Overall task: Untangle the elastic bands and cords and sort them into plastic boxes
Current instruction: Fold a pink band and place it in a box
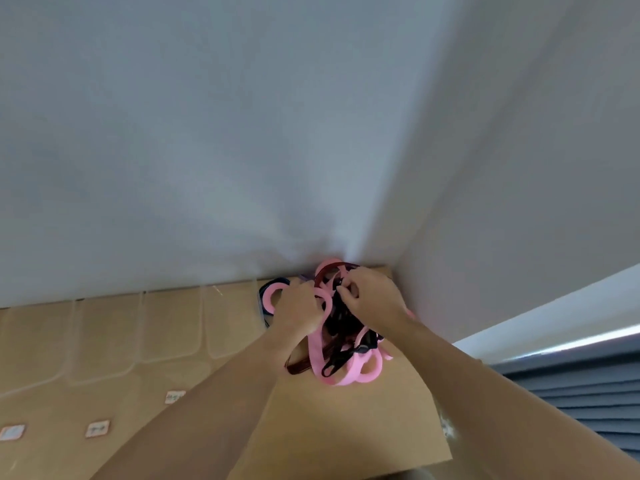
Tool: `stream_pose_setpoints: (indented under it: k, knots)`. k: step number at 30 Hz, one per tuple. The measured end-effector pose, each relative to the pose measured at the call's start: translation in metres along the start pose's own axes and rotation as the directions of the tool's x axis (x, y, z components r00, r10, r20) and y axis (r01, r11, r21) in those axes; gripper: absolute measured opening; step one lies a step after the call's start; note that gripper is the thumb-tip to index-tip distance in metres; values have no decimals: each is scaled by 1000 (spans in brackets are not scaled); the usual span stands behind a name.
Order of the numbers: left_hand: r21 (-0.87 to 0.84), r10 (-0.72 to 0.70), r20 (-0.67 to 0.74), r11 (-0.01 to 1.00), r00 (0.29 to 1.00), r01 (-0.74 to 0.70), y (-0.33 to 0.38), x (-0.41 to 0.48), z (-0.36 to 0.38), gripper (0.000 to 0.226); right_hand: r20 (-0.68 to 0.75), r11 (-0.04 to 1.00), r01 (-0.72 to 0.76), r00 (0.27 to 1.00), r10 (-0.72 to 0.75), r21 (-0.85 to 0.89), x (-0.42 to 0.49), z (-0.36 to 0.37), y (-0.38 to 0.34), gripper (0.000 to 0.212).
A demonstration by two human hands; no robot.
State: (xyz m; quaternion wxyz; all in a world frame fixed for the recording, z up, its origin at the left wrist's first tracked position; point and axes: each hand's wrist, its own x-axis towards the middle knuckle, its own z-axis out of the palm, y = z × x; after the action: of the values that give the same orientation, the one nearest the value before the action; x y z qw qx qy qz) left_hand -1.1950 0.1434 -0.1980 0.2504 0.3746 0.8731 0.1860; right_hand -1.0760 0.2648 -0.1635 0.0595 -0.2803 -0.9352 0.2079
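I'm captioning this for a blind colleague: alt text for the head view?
The left hand and right hand grip a tangle of pink, black and dark red bands on a tan table; clear plastic boxes line the wall at left.

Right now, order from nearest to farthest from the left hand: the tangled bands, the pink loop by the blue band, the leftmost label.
1. Tangled bands, gripped by the left hand.
2. Pink loop, just left.
3. Leftmost label, far left.

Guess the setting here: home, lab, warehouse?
Probably an indoor room, home or office, set up for sorting: a tan table pushed into a corner of bare white walls, a row of clear plastic boxes on it, and dark blinds at right.
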Motion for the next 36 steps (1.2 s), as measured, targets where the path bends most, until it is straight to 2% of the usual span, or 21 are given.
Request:
stream_pose_setpoints:
  k: [1,3,6,9,12,15,17,21,24,27,31,34,36]
  knots:
    - [-10,-2,-1,1000,1000,2,-1,0,-3,17,15,999,45,999,-45,11,-1,3,-6,17]
    - [-67,-14,-10,998,1000,13,-3,-1,-8,19,33,996,43,998,-46,81,-1,10,-12,12]
    - [-209,-76,-55,976,996,63,-10,-6,-17,28,120,971,-112,989,88,210,0,19,-18,24]
    - [-336,-111,4,936,994,106,-18,-12,-22,22,238,928,-265,950,203,264,-1,28,-19,37]
    - [-449,-75,34,890,997,82,-25,-18,-27,24,246,918,-306,938,245,251,-6,36,-19,42]
    - [-592,-25,50,804,998,50,-23,-24,-33,26,220,880,-336,936,274,334,-13,35,-21,47]
    - [-653,8,31,758,999,15,-18,-25,-42,25,268,822,-372,923,277,431,-17,31,-22,40]
    - [-670,97,-92,730,991,-134,0,-25,-67,28,415,638,-421,894,170,645,-29,13,-30,18]
    - [-669,142,-187,706,972,-232,13,-23,-83,25,361,608,-398,913,189,687,-28,-6,-40,20]
    - [-717,64,-253,657,965,-231,20,-20,-96,27,251,631,-293,955,158,719,-26,-29,-47,14]
    - [-850,27,-110,515,994,-109,26,-25,-100,37,139,677,-176,984,109,715,-21,-59,-55,12]
    - [-830,150,-80,537,985,-149,30,-34,-92,43,49,684,-61,998,36,727,-18,-81,-64,8]
    - [-864,211,-63,477,975,-159,34,-40,-88,55,-8,662,0,1000,8,750,-19,-94,-69,8]
